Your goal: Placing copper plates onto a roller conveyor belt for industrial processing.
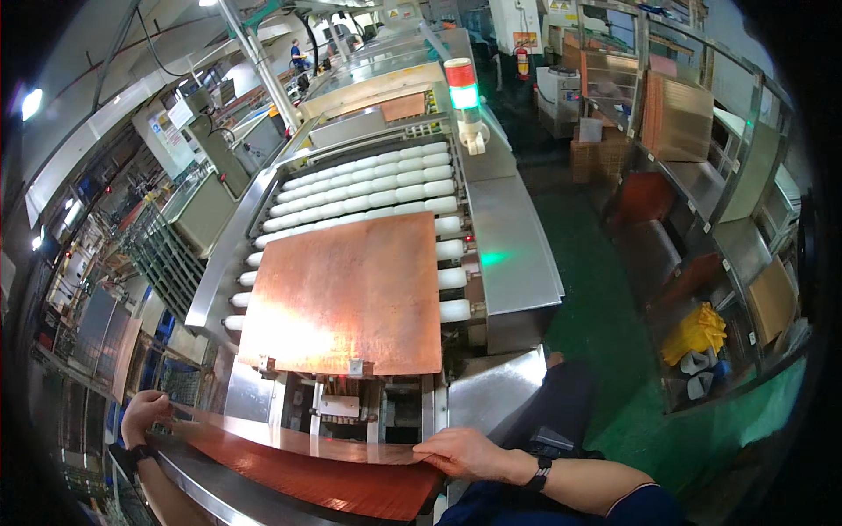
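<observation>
A thin copper sheet spans the space between my hands, seen nearly edge-on. My left hand is closed on its left end, and my right hand pinches its right end. Directly below and nearer to me lies a darker reddish copper surface; whether it touches the held sheet I cannot tell. Ahead, another copper sheet rests flat on the white rollers of a conveyor. Its near edge sits by two small metal blocks.
A metal side cover and a signal tower, lit green, flank the rollers on the right. Farther right stands a shelf rack with copper-coloured panels and yellow gloves. A green floor lies between. Another person is far off.
</observation>
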The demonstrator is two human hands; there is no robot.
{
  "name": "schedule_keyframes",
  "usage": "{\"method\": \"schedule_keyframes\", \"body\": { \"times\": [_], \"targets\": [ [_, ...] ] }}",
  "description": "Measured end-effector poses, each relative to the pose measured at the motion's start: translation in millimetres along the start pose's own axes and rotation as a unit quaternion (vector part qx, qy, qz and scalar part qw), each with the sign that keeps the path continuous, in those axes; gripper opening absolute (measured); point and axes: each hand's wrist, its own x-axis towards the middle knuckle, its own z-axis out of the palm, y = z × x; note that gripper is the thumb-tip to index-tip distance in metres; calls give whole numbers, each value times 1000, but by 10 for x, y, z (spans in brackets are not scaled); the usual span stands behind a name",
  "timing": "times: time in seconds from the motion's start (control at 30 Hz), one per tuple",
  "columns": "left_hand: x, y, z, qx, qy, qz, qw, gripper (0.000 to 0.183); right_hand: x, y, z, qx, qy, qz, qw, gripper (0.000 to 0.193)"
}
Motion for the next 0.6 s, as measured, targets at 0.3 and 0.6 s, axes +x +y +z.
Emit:
{"method": "schedule_keyframes", "body": {
  "times": [0.3,0.6],
  "targets": [
    [-36,103,43,56,33,25,998,29,-37,19,-8,-22,1,-16,1000,16],
    [-51,59,32,54,58,12,997,35,-45,-98,4,-27,33,-25,999,14]
  ]
}}
